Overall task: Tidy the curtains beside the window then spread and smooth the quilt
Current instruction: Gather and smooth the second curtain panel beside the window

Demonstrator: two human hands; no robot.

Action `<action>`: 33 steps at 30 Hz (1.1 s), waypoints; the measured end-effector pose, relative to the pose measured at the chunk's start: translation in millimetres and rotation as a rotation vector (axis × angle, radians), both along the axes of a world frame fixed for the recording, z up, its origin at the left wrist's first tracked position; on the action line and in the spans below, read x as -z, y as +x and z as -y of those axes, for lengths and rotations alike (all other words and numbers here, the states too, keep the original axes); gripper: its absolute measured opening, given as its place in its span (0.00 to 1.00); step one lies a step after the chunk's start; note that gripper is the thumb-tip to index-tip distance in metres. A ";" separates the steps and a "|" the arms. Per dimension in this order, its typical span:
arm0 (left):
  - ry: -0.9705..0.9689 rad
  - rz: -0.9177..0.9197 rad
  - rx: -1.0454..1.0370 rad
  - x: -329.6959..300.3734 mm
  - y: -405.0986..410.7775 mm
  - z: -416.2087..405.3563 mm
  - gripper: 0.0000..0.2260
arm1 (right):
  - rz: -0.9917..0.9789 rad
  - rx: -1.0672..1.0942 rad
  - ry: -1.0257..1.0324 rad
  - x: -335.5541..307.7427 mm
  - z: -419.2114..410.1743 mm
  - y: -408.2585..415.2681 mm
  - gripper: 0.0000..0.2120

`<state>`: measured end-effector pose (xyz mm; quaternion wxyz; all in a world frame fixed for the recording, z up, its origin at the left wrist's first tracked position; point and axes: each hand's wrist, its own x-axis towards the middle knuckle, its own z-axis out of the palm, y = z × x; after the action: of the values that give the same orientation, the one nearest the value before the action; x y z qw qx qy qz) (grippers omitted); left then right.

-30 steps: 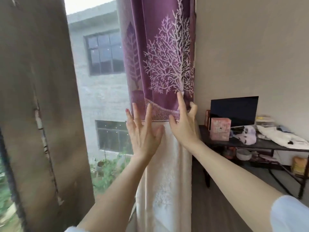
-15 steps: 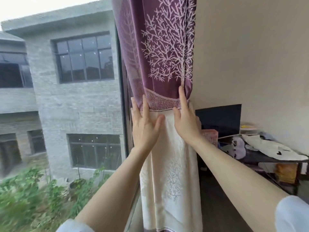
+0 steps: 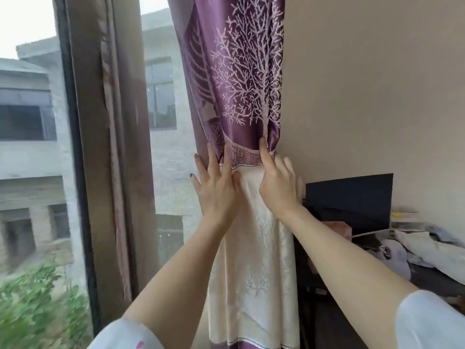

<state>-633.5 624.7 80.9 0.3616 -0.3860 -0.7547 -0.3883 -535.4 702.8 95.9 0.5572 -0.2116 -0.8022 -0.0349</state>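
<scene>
curtain (image 3: 241, 102): centre of frame, hangs gathered between the window and the wall; upper part purple with a pale tree pattern, lower part cream, seam between them at mid-height; bunched narrow at the seam, flaring wider below
left hand (image 3: 216, 190): centre frame, fingers straight and spread, palm flat against the curtain's left edge just below the seam; fingertips reach up onto the purple band; released, nothing gripped
right hand (image 3: 278, 182): just right of the left hand, index finger straight up along the purple fold at the curtain's right edge, the other fingers go round the right edge between cloth and wall, how far they wrap is hidden; looks like flat pressing, no clear grasp
hands vs each other: near, apart, cream cloth showing between them
second curtain (image 3: 113, 147): brownish, left-centre of frame, hanging straight beside the window frame
window (image 3: 166, 147): left half of frame, grey building and green plants outside, blurred
wall (image 3: 364, 84): beige, upper right
worktop (image 3: 437, 280): lower right edge, dark, cluttered with pale cloths and small items, too blurred to name
monitor (image 3: 349, 197): dark screen, right of the right hand, on the worktop against the wall
pink box (image 3: 339, 227): in front of the monitor, partly hidden by the right forearm
sleeves: white, at the bottom edge on both arms
quilt: not in frame
</scene>
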 end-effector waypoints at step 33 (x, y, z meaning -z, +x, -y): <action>-0.074 -0.116 0.061 7.6 -320.6 -461.3 0.27 | -0.072 -0.025 -0.019 12.3 -464.7 -307.1 0.38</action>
<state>-954.1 1085.9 73.3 0.3783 -0.4439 -0.7342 -0.3477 -842.4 1167.5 83.6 0.5840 -0.2080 -0.7846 -0.0130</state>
